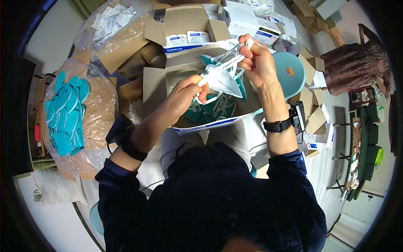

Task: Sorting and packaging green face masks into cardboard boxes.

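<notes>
White elastic straps [226,64] run between my two hands, above an open cardboard box [154,90]. My left hand [184,95] is closed on the straps at their lower left end. Higher up and to the right, my right hand [258,63] pinches the other end. From the straps hang pointed face masks [224,82], white on one side and teal on the other; how many cannot be made out. Below, inside the box, lie several teal masks [210,112] with loose white straps.
At left, teal mask pieces [67,113] are heaped on a plastic-covered carton [98,122]. Behind the work box stands another open box [184,17] with white packets [197,37]. A round teal stool [289,74] stands by my right wrist, with cartons [315,113] beyond it.
</notes>
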`<state>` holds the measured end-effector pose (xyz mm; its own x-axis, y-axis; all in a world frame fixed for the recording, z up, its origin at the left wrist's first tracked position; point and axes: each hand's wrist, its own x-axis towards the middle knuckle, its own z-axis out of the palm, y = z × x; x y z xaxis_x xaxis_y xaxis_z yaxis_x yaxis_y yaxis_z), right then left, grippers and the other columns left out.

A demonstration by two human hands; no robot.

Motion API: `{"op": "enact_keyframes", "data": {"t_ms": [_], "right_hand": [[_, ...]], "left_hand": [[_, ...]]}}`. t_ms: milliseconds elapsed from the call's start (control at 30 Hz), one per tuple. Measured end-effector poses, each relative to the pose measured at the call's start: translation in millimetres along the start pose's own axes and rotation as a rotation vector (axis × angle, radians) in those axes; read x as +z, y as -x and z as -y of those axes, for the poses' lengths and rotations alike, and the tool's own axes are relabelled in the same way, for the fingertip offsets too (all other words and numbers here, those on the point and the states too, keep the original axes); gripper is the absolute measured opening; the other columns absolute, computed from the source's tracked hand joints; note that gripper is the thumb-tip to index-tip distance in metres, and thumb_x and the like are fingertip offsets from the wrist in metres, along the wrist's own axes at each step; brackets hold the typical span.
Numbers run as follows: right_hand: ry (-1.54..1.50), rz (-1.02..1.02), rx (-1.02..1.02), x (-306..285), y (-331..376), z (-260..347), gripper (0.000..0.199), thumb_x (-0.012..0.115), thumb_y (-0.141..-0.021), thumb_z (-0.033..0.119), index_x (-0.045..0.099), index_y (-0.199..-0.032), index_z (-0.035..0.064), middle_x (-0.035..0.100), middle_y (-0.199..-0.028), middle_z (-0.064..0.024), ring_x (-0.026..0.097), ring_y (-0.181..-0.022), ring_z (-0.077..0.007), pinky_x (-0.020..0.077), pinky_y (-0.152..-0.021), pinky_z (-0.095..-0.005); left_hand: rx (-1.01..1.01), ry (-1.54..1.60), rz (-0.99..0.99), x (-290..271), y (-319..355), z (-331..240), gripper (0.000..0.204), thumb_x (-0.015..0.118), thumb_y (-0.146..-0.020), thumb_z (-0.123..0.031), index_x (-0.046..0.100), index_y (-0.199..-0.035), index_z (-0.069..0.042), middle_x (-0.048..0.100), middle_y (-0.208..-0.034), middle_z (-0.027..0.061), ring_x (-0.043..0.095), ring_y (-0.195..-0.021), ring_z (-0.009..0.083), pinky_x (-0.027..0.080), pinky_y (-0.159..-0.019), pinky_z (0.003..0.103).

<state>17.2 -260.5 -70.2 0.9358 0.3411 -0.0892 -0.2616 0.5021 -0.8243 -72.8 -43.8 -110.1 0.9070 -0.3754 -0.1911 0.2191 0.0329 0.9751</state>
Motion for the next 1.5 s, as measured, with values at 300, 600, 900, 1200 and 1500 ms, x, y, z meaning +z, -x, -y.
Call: {"op": "enact_keyframes", "data": {"t_ms": [300, 600, 900, 1200, 1500], "right_hand": [[0.019, 0.169, 0.015, 1, 1, -7, 0.041, 0.041, -0.101, 0.035, 0.052, -0.075, 0.0053, 0.033, -0.054, 0.0054, 0.023, -0.045, -0.0042, 0.0197, -0.042, -0.0203], [0.095, 0.333, -0.063, 5, 8, -14, 0.038, 0.046, -0.098, 0.028, 0.045, -0.067, 0.0072, 0.032, -0.055, 0.0051, 0.024, -0.048, -0.0034, 0.0181, -0.045, -0.0207], [0.353, 0.026, -0.541, -2, 37, 21, 0.038, 0.046, -0.099, 0.036, 0.053, -0.076, 0.0074, 0.039, -0.058, 0.0049, 0.029, -0.052, -0.0045, 0.0218, -0.049, -0.0215], [0.299, -0.019, -0.535, -13, 48, 33, 0.031, 0.054, -0.097, 0.032, 0.061, -0.082, 0.0049, 0.045, -0.056, 0.0051, 0.033, -0.049, -0.0022, 0.0214, -0.046, -0.0196], [0.303, -0.027, -0.526, -29, 59, 37, 0.022, 0.062, -0.093, 0.024, 0.066, -0.086, 0.0036, 0.059, -0.070, 0.0017, 0.041, -0.054, -0.0015, 0.0267, -0.048, -0.0170]], "left_hand": [[0.036, -0.063, -0.150, -3, -2, -8, 0.038, 0.049, -0.082, -0.003, 0.059, -0.118, 0.000, 0.061, -0.116, 0.0113, 0.056, -0.110, 0.0193, 0.041, -0.097, 0.031], [-0.392, 0.217, -0.134, 2, -24, -11, 0.073, 0.050, -0.087, -0.066, 0.056, -0.118, 0.000, 0.060, -0.114, 0.0133, 0.059, -0.104, 0.0203, 0.043, -0.092, 0.038], [-0.285, -0.268, -0.110, -9, -38, -27, 0.053, 0.045, -0.096, -0.046, 0.065, -0.098, 0.004, 0.068, -0.090, 0.0134, 0.066, -0.079, 0.0205, 0.052, -0.071, 0.034], [-0.484, -1.287, 0.077, 30, -127, 65, 0.042, 0.069, -0.079, -0.022, 0.064, -0.114, 0.001, 0.060, -0.124, 0.0197, 0.058, -0.116, 0.0325, 0.050, -0.093, 0.040], [-0.348, -1.330, -0.102, 48, -110, 71, 0.021, 0.064, -0.078, -0.006, 0.071, -0.097, -0.008, 0.067, -0.105, 0.0169, 0.065, -0.099, 0.0336, 0.053, -0.084, 0.044]]}}
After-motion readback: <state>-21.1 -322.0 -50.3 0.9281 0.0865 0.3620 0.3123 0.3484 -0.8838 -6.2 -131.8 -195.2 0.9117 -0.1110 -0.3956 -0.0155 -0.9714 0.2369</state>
